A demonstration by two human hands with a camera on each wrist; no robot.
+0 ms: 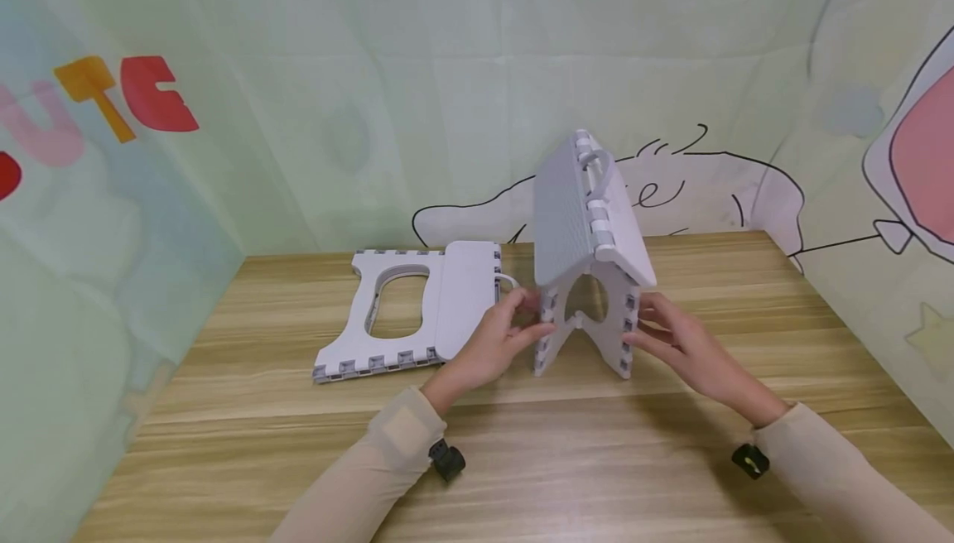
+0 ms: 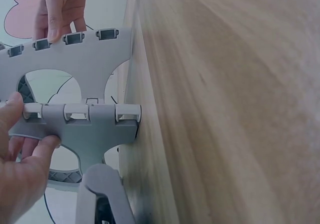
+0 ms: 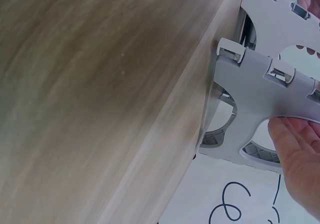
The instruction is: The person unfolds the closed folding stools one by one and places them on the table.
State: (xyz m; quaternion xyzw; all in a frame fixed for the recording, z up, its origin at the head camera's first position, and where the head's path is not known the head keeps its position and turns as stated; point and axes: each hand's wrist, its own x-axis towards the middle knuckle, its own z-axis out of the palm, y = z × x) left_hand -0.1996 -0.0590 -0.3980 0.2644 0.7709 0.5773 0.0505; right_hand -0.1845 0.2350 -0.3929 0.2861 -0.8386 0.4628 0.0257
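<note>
A partly folded white and grey folding step stool (image 1: 561,216) stands upright on the table, its seat halves peaked like a roof and a carry handle (image 1: 604,175) along the ridge. My left hand (image 1: 493,346) grips its left side panel, thumb at the near hinged edge and fingers behind. On the opposite side, my right hand (image 1: 689,351) holds the right panel the same way. The left wrist view shows the left thumb and fingers around the hinged edge of the panel (image 2: 95,129). In the right wrist view, the right fingers (image 3: 295,141) reach into the panel's oval opening.
A second folding stool (image 1: 468,295) lies folded flat on the wood-grain table (image 1: 566,460), just left of the standing one. A printed cloth backdrop (image 1: 373,112) hangs behind the table and along both sides.
</note>
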